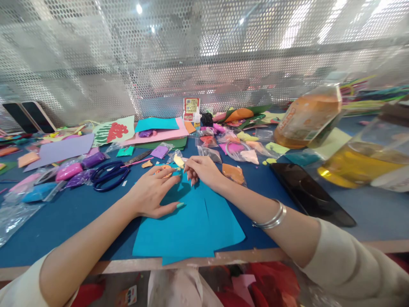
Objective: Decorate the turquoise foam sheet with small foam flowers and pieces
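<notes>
My left hand [153, 192] lies flat, fingers spread, on a teal foam sheet [188, 226] at the table's front edge. Just under its fingertips sits a small orange clay piece [164, 169] on the sheet's far end. My right hand [203, 170] rests beside it with fingers curled in a pinch; what they hold is too small to make out. A pale yellow piece in a clear bag [179, 160] lies just beyond both hands. A silver bangle [271, 217] circles my right wrist.
Blue-handled scissors [110, 175] lie to the left among bags of pink and purple clay [68, 171]. Coloured paper sheets [159, 130] and a glue bottle [191, 111] sit at the back. A black phone [309, 194] and two drink bottles [306, 117] stand right. A perforated metal screen rises behind.
</notes>
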Available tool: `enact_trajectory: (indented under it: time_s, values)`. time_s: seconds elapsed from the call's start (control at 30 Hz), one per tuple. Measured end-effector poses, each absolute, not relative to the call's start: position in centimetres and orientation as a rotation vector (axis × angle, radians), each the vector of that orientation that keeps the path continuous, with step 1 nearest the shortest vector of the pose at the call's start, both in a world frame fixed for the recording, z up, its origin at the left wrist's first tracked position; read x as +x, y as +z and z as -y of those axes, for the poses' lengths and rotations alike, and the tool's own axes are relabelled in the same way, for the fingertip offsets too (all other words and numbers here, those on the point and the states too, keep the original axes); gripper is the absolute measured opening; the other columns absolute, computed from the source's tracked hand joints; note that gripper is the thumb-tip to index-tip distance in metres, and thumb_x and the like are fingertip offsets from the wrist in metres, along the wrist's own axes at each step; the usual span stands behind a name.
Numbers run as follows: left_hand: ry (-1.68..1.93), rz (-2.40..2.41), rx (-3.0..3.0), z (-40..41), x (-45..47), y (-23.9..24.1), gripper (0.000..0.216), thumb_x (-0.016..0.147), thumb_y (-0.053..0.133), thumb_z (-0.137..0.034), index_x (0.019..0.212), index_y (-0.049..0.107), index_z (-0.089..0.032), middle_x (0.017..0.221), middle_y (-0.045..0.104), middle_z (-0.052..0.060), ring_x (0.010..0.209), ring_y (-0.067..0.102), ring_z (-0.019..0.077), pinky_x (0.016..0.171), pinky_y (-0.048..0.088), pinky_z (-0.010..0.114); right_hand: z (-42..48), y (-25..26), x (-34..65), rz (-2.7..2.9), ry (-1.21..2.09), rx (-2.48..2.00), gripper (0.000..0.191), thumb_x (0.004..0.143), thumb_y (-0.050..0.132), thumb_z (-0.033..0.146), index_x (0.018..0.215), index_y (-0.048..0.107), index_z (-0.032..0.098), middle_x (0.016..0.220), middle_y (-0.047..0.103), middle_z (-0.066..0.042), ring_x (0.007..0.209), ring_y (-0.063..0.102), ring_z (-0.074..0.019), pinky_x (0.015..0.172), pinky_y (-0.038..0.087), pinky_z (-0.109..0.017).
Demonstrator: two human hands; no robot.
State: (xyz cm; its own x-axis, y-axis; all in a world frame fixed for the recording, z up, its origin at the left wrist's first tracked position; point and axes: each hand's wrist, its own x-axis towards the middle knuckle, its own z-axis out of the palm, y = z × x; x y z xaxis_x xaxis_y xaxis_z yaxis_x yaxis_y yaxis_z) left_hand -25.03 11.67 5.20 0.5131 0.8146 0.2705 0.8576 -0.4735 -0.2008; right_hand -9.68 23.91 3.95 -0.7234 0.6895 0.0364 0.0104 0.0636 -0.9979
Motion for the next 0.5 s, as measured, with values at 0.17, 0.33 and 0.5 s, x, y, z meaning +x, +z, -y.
enact_trajectory:
  time_s: [0.17,0.33,0.5]
  values:
    - [-0.188,1.348,-2.459,-11.79,-24.9,5.29,0.054,0.082,0.042,-0.052,0.115,0.05,-0.01,0.115,0.057,0.02,0.11,0.051,0.0324,0.094,0.038,0.048,-23.84,3.98,-9.67,1.832,1.707,-0.698,0.024,0.08,0.053,0.024,0.058,0.053,0.015,0.043,0.053,0.004,0.031,0.049,-0.0057,0.031,0.037,-0.014]
    - [-0.202,1.347,-2.459,-11.75,-24.77,5.24,0.055,0.08,0.044,-0.052,0.115,0.05,-0.01,0.114,0.058,0.02,0.111,0.051,0.0328,0.095,0.038,0.048,-23.85,3.94,-9.73,1.832,1.716,-0.706,0.025,0.081,0.051,0.023,0.057,0.053,0.015,0.042,0.052,0.004,0.031,0.049,-0.0057,0.031,0.038,-0.014]
    - [-0.341,1.459,-2.459,-11.65,-24.84,4.93,0.052,0.079,0.049,-0.048,0.116,0.045,-0.012,0.122,0.054,0.018,0.118,0.047,0.0301,0.097,0.037,0.044,-23.78,4.07,-9.75,1.85,1.716,-0.706,0.028,0.084,0.049,0.024,0.058,0.053,0.015,0.043,0.053,0.004,0.03,0.049,-0.0059,0.031,0.038,-0.015]
